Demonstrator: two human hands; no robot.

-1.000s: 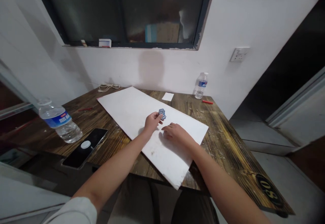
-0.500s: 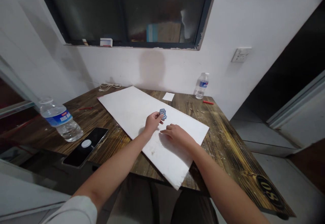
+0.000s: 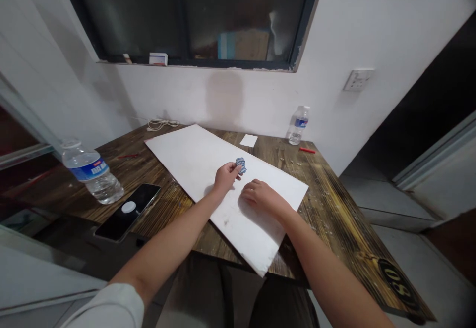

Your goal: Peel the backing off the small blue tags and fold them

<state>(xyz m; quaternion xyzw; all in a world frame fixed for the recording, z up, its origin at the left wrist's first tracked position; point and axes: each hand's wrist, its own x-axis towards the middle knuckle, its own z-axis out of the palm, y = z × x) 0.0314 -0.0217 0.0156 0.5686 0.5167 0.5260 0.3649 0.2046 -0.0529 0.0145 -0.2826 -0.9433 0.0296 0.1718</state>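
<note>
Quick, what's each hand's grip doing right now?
Left hand: closed, pinching a small blue-and-white stack.
Right hand: open, empty, fingers loosely curled, resting on the white board.

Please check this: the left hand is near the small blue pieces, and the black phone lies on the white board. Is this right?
Not quite. The phone lies on the wooden table, left of the white board, not on it; the head view shows this. The left hand is near the small blue pieces, as you said.
</note>
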